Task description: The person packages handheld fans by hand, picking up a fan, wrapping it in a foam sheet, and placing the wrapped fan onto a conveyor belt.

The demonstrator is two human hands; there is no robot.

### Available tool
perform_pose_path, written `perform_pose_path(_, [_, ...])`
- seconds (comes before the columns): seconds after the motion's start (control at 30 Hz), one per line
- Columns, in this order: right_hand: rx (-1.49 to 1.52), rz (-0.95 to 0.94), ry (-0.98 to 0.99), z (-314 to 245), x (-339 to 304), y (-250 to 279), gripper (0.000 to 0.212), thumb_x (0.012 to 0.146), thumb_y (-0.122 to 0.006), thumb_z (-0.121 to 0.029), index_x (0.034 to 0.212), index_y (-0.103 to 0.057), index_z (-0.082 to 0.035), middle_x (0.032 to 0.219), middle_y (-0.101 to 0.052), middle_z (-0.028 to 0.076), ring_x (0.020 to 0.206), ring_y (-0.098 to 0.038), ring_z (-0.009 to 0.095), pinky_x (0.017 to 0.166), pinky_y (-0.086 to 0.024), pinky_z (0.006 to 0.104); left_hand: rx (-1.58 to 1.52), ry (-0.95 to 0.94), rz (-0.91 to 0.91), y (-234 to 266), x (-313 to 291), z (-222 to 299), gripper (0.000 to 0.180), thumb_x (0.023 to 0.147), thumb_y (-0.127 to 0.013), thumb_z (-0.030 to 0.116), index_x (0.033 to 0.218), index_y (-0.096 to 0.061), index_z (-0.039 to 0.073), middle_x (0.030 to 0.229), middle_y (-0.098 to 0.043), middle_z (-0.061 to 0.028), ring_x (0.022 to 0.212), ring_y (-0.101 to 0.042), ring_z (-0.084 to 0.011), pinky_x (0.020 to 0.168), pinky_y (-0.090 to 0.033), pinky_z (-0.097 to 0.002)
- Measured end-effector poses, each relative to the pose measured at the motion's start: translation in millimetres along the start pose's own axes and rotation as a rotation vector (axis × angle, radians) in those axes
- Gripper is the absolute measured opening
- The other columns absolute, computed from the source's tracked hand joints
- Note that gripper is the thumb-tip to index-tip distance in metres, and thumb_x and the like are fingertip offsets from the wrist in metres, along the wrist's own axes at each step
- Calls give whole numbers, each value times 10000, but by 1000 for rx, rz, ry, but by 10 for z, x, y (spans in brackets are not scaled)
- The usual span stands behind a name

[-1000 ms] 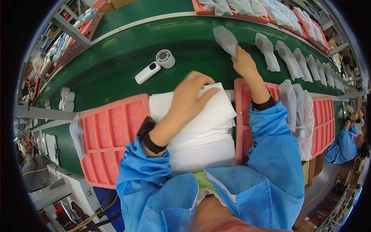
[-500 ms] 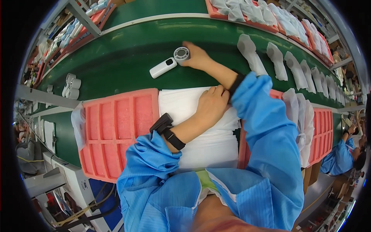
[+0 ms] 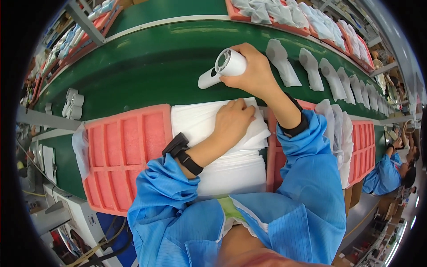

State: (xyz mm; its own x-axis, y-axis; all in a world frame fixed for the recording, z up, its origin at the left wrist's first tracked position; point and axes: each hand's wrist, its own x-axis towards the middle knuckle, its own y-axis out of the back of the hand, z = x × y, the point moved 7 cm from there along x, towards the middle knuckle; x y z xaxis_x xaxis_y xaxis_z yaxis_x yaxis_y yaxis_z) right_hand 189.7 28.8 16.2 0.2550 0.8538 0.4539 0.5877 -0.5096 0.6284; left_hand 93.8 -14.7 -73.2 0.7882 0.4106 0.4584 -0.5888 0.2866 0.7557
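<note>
My right hand is closed round the head of a white handheld fan, lifted over the green belt. The fan's ring-shaped end faces left and its handle slants down to the left. My left hand lies on a stack of thin white bags in front of me, fingers bent and slightly apart on the top sheets. Whether its fingertips pinch a bag is hard to see. A second stack of white bags sits nearer my body.
A pink foam tray with square compartments stands left of the bags, another pink tray at right. Bagged fans line the belt at right. Several unbagged fans stand at far left. Pink trays of bagged fans are across the belt.
My right hand has taken hold of the fan, lifted it off the belt and brought it right and nearer me. My left hand stays on the bag stack. The whole view has shifted slightly.
</note>
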Motion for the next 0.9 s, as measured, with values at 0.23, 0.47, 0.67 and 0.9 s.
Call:
perform_pose_path(0.23, [26, 57, -146, 211, -322, 429, 576, 580, -830, -176, 1084, -604, -16, 997, -645, 104, 890, -639, 224, 778, -512, 326, -309, 209, 114, 392, 115, -144, 240, 761, -749, 211, 917, -626, 77, 888, -581, -94, 847, -610, -258, 667, -490, -354])
perform_pose_path(0.47, [684, -171, -462, 130, -517, 533, 530, 677, -820, -176, 1129, -596, -13, 1006, -636, 69, 929, -606, 148, 790, -494, 292, -378, 119, 32, 932, 370, -6, 543, 747, -794, 264, 1136, -532, -8, 865, -617, -172, 790, -627, -311, 689, -503, -343])
perform_pose_path(0.67, [509, -111, -135, -188, -595, 656, 417, 859, -687, -239, 1195, -582, -16, 1010, -640, 77, 922, -599, 152, 791, -484, 284, -630, 254, -300, 699, 235, 186, 542, 765, -767, 235, 1136, -494, -52, 829, -633, -193, 755, -643, -362, 664, -502, -382])
perform_pose_path(0.9, [175, -2, -40, -322, -640, 715, 334, 971, -536, -250, 1172, -606, 7, 984, -660, 93, 890, -607, 156, 763, -482, 278, -492, 336, -243, 675, 163, 256, 472, 779, -740, 213, 1079, -487, -50, 828, -621, -231, 755, -634, -407, 656, -491, -403])
